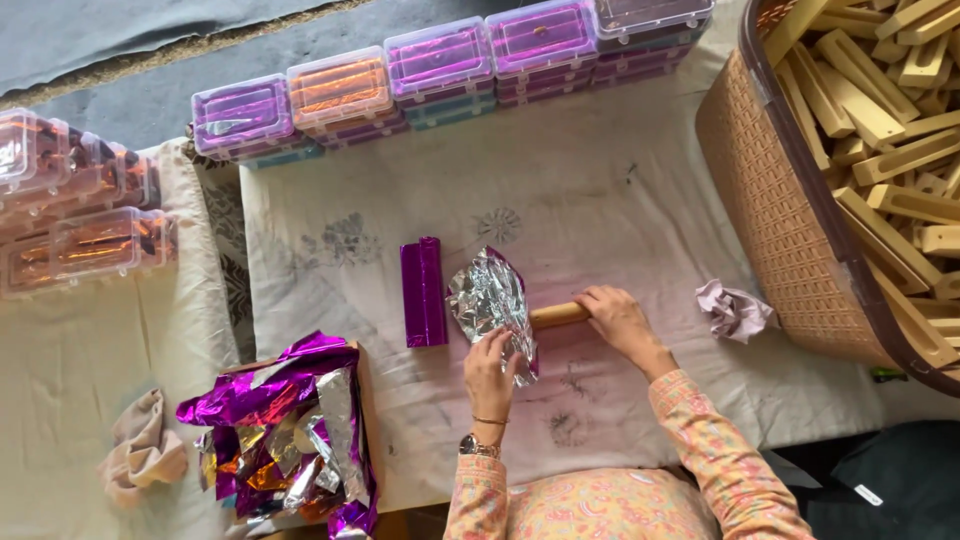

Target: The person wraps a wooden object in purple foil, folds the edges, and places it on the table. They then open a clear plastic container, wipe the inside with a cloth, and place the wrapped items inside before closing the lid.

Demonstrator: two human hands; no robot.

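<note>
Rolling a pale wooden stick point(558, 315) into a crinkled silver foil sheet point(490, 305) at the middle of the stained white cloth point(600, 200).

Left hand point(490, 372) pinching the foil's lower edge, right hand point(615, 318) closed on the stick's bare end. Lying just beside: a finished purple foil-wrapped bar point(424, 292); further out, a box of purple foil scraps point(290, 430) and a woven basket of wooden sticks point(790, 230). Likely risking a tear if pulling the thin foil too tight.
</note>
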